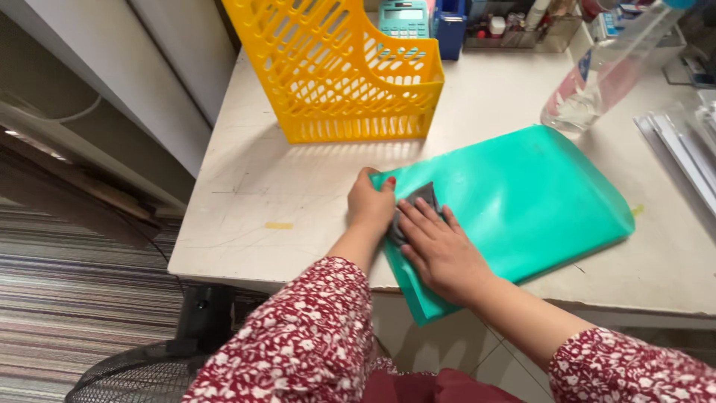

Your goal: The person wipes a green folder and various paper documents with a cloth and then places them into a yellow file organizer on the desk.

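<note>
You are mid-wipe: your right hand presses a grey cloth flat-fingered on the green folder at the desk edge, your left hand curled, pinning its corner; next calls for steady sweeping outward.

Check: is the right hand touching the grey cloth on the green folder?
Touching. The head view shows the right hand with its fingers laid flat on the grey cloth, pressing it onto the green folder.
</note>
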